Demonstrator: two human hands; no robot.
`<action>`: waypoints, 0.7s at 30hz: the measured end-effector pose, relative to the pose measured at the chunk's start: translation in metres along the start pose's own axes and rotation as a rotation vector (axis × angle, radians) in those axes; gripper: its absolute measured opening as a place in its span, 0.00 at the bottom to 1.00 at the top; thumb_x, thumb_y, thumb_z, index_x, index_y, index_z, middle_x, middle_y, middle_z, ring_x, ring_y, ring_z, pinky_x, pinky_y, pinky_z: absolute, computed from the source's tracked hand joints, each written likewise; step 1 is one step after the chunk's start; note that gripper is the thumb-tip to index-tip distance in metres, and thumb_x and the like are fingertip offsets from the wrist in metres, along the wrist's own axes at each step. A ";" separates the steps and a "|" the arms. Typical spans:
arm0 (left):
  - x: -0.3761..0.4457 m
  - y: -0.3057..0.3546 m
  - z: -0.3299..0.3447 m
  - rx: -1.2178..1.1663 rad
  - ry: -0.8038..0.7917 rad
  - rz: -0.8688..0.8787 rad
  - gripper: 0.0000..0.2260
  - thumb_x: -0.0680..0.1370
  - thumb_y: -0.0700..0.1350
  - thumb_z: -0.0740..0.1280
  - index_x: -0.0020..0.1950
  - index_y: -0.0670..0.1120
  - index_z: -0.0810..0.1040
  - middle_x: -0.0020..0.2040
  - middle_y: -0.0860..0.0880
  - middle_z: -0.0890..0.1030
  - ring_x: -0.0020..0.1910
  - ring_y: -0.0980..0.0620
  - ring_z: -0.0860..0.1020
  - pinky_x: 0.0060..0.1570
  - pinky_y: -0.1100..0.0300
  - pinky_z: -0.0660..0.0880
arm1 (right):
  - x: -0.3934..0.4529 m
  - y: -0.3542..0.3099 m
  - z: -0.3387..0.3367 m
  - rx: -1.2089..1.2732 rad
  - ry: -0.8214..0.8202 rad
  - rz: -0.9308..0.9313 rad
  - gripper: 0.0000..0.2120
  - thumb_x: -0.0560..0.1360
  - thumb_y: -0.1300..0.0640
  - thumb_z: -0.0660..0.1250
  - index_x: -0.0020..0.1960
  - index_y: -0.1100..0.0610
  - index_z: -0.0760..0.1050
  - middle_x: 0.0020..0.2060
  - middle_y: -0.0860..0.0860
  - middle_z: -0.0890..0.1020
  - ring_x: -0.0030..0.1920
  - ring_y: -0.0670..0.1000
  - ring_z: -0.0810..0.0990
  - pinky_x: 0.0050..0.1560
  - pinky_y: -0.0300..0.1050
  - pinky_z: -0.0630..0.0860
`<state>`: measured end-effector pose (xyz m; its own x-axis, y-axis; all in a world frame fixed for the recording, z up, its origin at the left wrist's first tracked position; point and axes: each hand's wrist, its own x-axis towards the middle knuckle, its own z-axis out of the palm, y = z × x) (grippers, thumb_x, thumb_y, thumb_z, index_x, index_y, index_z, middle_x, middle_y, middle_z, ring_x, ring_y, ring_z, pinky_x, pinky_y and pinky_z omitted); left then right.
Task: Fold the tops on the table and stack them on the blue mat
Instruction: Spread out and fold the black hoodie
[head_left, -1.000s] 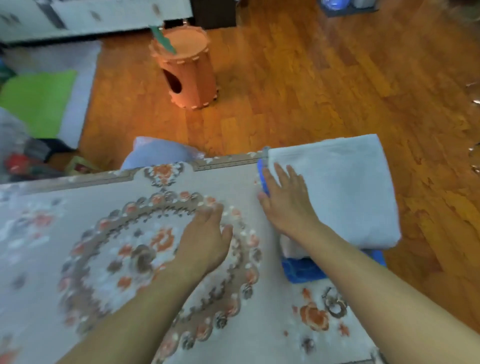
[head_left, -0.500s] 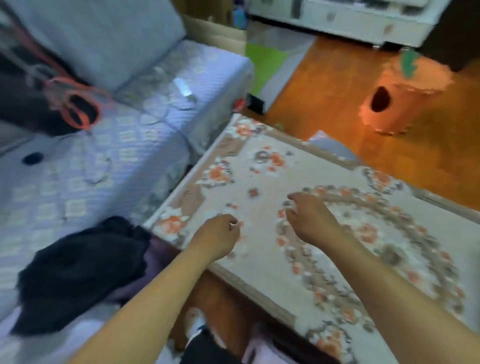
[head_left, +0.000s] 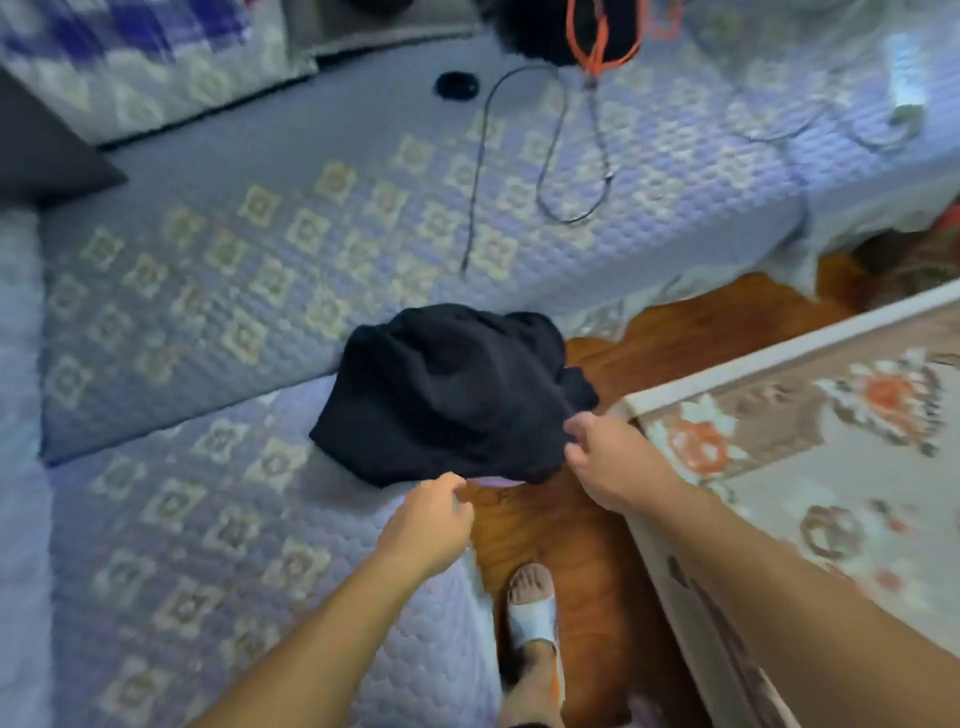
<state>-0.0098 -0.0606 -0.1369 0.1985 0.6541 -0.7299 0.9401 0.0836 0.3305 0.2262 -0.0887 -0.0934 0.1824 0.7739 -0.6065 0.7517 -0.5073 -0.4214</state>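
A crumpled black top (head_left: 447, 395) lies on the edge of the quilted lilac sofa (head_left: 234, 519), partly hanging over the gap to the table. My right hand (head_left: 608, 462) pinches its near right hem. My left hand (head_left: 431, 525) has its fingers closed at the near hem, a little to the left. A strip of lilac cloth (head_left: 493, 482) peeks out under the black top. The table with its floral cloth (head_left: 831, 467) is at the right. The blue mat and the folded white top are out of view.
Cables (head_left: 550, 171), a small black round object (head_left: 456, 84) and a dark bag with orange straps (head_left: 597, 36) lie further back on the sofa. My foot in a white slipper (head_left: 535, 618) stands on the wooden floor in the narrow gap between sofa and table.
My view has swung left from the table and the mat to the sofa. Both hands left the tabletop and reached the black top's near hem.
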 end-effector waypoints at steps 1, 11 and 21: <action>0.016 -0.019 0.001 -0.031 0.034 -0.062 0.21 0.80 0.50 0.63 0.73 0.50 0.70 0.68 0.43 0.74 0.64 0.40 0.75 0.64 0.48 0.73 | 0.009 0.001 0.016 -0.007 -0.034 0.023 0.19 0.80 0.53 0.60 0.69 0.56 0.73 0.62 0.57 0.80 0.62 0.58 0.77 0.63 0.49 0.73; 0.175 -0.096 -0.077 -0.305 0.327 -0.472 0.31 0.77 0.58 0.71 0.74 0.46 0.67 0.71 0.40 0.72 0.69 0.35 0.71 0.69 0.41 0.69 | 0.054 0.019 0.085 0.049 -0.111 0.172 0.19 0.83 0.54 0.60 0.73 0.53 0.68 0.68 0.52 0.76 0.66 0.53 0.76 0.61 0.39 0.70; 0.019 0.007 -0.113 -1.071 0.250 0.123 0.14 0.78 0.44 0.72 0.63 0.46 0.81 0.58 0.48 0.85 0.58 0.48 0.84 0.59 0.47 0.78 | -0.017 0.012 0.017 0.210 0.042 0.137 0.22 0.80 0.57 0.62 0.74 0.53 0.68 0.67 0.52 0.76 0.66 0.52 0.76 0.66 0.47 0.72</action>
<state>-0.0308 0.0375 -0.0806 0.0994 0.8260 -0.5549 0.1675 0.5358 0.8276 0.2213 -0.1139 -0.0996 0.3030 0.7050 -0.6412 0.5703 -0.6732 -0.4707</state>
